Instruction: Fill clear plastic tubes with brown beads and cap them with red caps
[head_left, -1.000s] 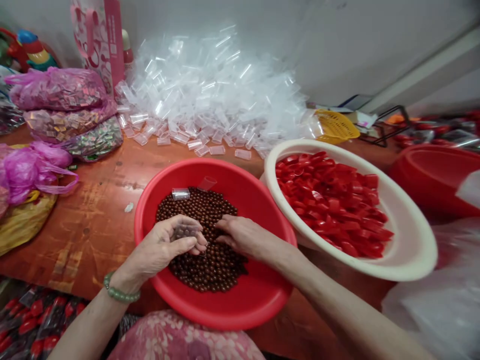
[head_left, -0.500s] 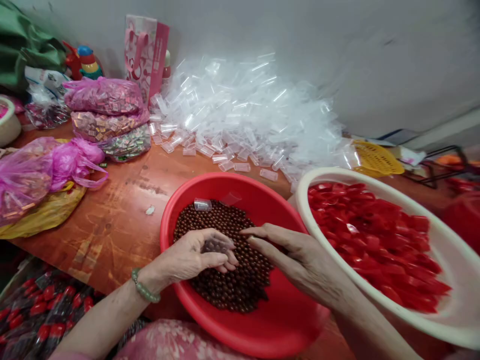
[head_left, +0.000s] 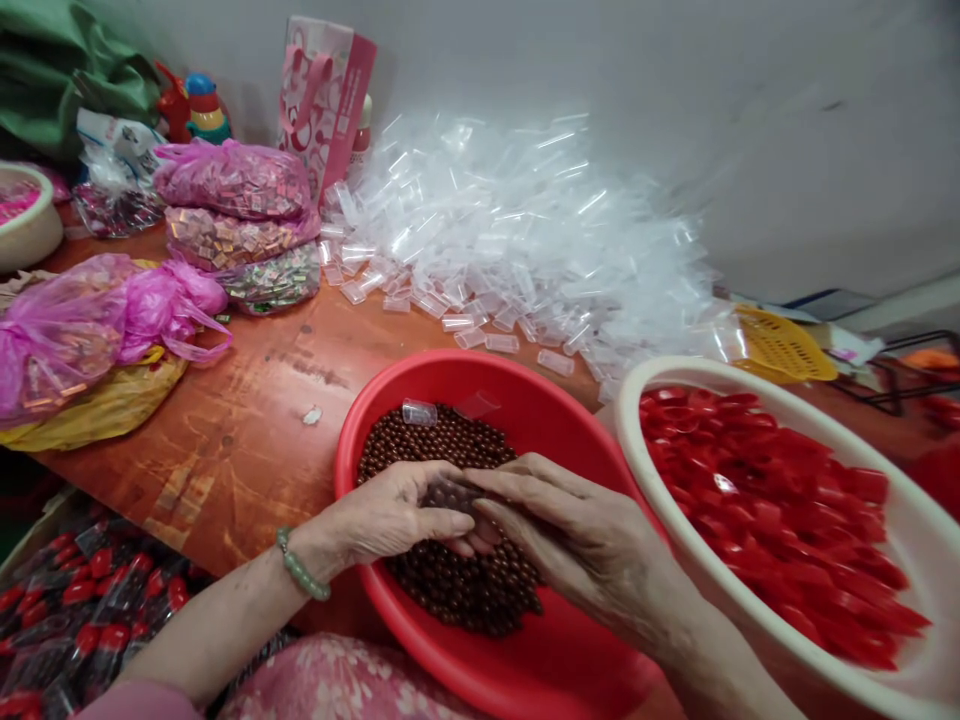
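Above the brown balls [head_left: 465, 595], my left hand [head_left: 382, 515] curls around a small clear plastic container [head_left: 444, 494], with dark round shapes showing through its wall. My right hand [head_left: 589, 525] meets it from the right, fingers pressed together against the container's end. What lies inside those right fingers is hidden. The balls, glossy and bead-like, fill the left part of a red basin [head_left: 480, 366]. On top of them, near the far rim, rests another clear container [head_left: 419, 412].
Against the wall lies a large heap of clear containers [head_left: 517, 230]. A white basin [head_left: 637, 385] of red plastic pieces [head_left: 765, 500] stands right. Pink bags [head_left: 232, 180] and a yellow bag [head_left: 112, 405] sit left. Below the table edge are several red-capped containers [head_left: 97, 590].
My right hand has come left, and its fingertips now touch the container in my left hand; before, there was a gap. The whole view has shifted slightly.
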